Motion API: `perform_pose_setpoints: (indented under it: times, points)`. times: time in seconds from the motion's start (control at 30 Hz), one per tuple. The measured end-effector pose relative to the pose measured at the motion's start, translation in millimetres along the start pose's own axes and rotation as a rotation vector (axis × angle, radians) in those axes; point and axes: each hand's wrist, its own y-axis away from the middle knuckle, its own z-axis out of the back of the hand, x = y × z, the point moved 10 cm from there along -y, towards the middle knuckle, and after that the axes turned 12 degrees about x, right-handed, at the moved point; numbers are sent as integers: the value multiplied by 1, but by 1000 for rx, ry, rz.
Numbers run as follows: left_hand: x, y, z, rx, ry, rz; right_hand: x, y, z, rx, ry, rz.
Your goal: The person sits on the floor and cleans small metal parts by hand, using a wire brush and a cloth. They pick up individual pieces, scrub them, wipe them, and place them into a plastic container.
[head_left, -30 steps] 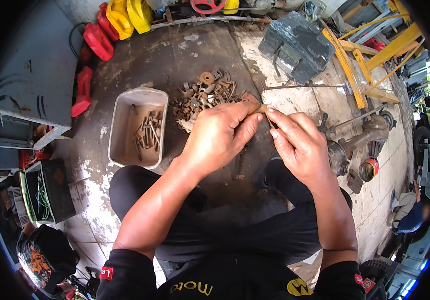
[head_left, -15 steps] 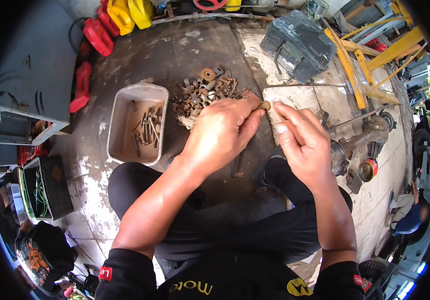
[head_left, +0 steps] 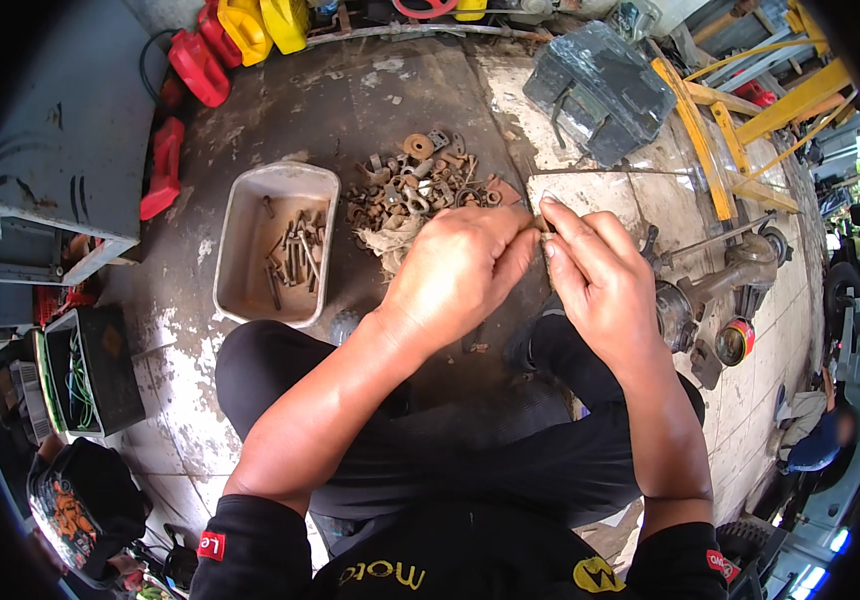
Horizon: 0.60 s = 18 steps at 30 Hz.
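My left hand (head_left: 460,265) is closed in a pinch on a small rusty fastener (head_left: 540,228), mostly hidden between the fingertips. From the other side my right hand (head_left: 602,275) pinches the same piece with thumb and forefinger. Whether it is a nut, a bolt or both together I cannot make out. Just beyond my left hand lies a heap of rusty nuts, washers, brackets and other hardware (head_left: 410,185), with a crumpled pale rag (head_left: 387,243) at its near side. To the left stands a dirty off-white rectangular tub (head_left: 230,240) with several bolts (head_left: 296,255) in it.
A dark toolbox (head_left: 600,90) stands at the far right, beside a yellow metal frame (head_left: 720,150). A greasy mechanical assembly (head_left: 720,280) and a small can (head_left: 735,341) lie at the right. Red and yellow jerrycans (head_left: 197,68) line the back left, near a grey cabinet (head_left: 60,130).
My right hand has moved left, and its thumb and forefinger have closed on the fastener in my left hand. The fingertips of both hands now meet.
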Motion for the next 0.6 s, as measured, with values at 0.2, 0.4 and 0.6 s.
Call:
perform_pose_setpoints:
  times: [0.2,0.4,0.6]
  points:
    - [1,1,3,23,-10,39,4,2,-9,-4,164,12]
    - [3,0,7,9,-18,35,-5,-1,-13,29,204,-39]
    - [1,-2,16,-16,74,68,-14,-3,-1,-56,143,-35]
